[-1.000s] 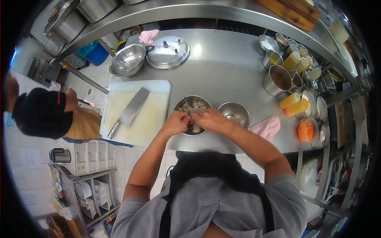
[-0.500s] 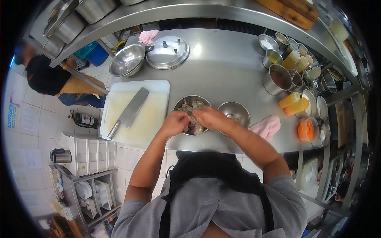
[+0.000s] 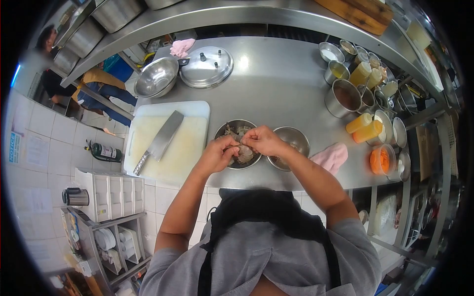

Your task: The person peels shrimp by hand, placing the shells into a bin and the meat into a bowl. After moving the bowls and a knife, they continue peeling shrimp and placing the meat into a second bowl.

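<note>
My left hand (image 3: 220,153) and my right hand (image 3: 265,141) meet over a steel bowl (image 3: 217,129), fingers closed in a pinch. Between the fingertips is a small greyish shrimp, partly covered by the fingers. More raw shrimp (image 3: 245,156) lie in the bowl beneath. Just right of it stands a second steel bowl (image 3: 297,136) with a little pale matter at its bottom, my right forearm crossing its edge. On the left, a cleaver (image 3: 167,137) rests on a white cutting board (image 3: 194,153).
A pink cloth (image 3: 332,157) lies right of the bowls. Behind the board are a large steel bowl (image 3: 157,79) and a pot lid (image 3: 210,69). Pots (image 3: 344,97), squeeze bottles (image 3: 368,132) and containers line the right side. A person (image 3: 101,91) stands beyond the table at left.
Both hands have lifted slightly and shifted over the bowl, the right hand's fingers now drawn into a pinch, showing more shrimp below. The person at left has turned and moved.
</note>
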`<action>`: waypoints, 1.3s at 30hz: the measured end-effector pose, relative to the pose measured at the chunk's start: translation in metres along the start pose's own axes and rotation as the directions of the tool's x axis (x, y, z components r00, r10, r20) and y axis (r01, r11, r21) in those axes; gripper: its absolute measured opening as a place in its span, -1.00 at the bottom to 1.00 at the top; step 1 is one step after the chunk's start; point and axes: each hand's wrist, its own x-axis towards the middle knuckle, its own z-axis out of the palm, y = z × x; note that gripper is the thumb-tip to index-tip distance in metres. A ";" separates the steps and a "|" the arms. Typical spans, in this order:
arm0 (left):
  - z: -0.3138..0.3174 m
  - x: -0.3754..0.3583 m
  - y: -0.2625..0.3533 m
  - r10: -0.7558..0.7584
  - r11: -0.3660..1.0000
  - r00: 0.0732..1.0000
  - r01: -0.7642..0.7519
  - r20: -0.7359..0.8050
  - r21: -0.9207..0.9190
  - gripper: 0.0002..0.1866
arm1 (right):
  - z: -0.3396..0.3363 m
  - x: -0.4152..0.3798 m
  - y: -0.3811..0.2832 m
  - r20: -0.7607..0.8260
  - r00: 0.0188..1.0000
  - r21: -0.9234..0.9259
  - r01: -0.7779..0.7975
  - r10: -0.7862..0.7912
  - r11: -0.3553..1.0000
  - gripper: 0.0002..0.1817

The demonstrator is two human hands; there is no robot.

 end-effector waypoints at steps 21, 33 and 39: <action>0.015 0.001 -0.003 0.263 0.868 0.960 -0.191 -0.098 0.459 -0.81 | -0.001 -0.010 0.006 -0.035 0.999 0.258 -0.030 0.040 0.966 -0.67; 0.021 0.003 -0.006 -0.057 0.974 0.958 -0.010 -0.283 -0.228 -0.75 | 0.015 -0.017 0.020 -0.014 0.995 0.216 0.096 -0.095 0.972 -0.58; 0.010 0.003 0.005 0.254 0.933 0.946 -0.183 -0.204 0.310 -0.71 | 0.014 -0.021 0.016 -0.039 0.999 0.309 0.027 -0.016 0.951 -0.57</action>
